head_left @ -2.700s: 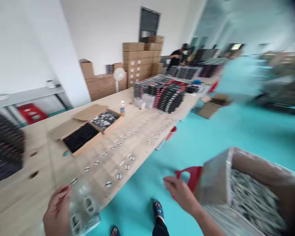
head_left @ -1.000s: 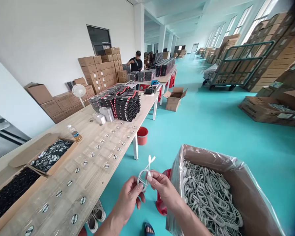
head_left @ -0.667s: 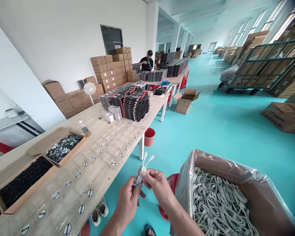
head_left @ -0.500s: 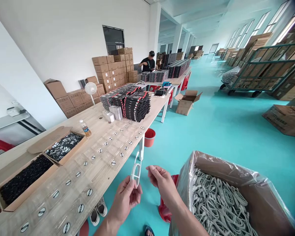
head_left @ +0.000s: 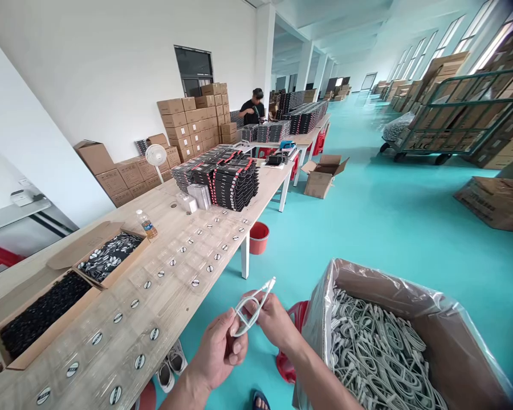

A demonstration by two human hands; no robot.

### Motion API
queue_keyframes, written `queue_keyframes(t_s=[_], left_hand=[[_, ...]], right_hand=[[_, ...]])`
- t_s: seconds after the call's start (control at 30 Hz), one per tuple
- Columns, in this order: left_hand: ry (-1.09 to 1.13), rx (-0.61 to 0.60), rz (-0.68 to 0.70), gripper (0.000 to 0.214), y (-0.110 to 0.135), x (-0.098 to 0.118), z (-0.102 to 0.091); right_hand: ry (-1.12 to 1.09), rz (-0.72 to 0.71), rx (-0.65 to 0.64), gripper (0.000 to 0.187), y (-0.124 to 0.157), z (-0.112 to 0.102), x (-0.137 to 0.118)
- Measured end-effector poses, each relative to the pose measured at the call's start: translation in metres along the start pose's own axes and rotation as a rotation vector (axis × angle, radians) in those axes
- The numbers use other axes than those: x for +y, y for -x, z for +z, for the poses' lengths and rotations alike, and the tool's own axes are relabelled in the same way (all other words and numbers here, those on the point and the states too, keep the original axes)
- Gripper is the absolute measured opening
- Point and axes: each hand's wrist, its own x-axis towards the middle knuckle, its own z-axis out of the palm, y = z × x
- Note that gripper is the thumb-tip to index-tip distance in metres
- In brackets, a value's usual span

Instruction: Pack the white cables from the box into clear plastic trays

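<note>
A coiled white cable with a plug on its end is held up between my two hands, beside the table's front edge. The thumb and fingers of my left hand pinch the lower left of the coil. On the other side, my right hand has its fingers closed at the loop, partly hidden behind the cable. To the right, an open carton lined with clear plastic holds many similar coiled cables.
The wooden table bears rows of clear trays with round stickers. Also on it are a carton of black parts, a carton of black-and-white parts, a bottle and stacked black boxes. A red stool stands by the cable carton. Farther back is a person.
My right hand has moved left onto the cable, having been apart from it. The cable has tilted from nearly upright toward the right, with its plug now pointing up and right.
</note>
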Motion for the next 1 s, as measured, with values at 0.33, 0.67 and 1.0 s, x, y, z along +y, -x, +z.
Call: queue_keyframes(t_s=[0.33,0.67,1.0], left_hand=[[-0.02,0.022,0.007,0.046,0.002,-0.008,0.002],[0.289,0.094,0.004,0.042,-0.005,-0.011,-0.003],[0.171,0.35,0.046,0.047,-0.015,-0.024,0.003]], right_hand=[[0.005,0.012,0.082,0.039,0.003,-0.008,-0.005],[0.615,-0.202,-0.186,0.031,0.006,-0.009,-0.012],[0.563,-0.182,0.222,0.026,0.003,-0.015,0.007]])
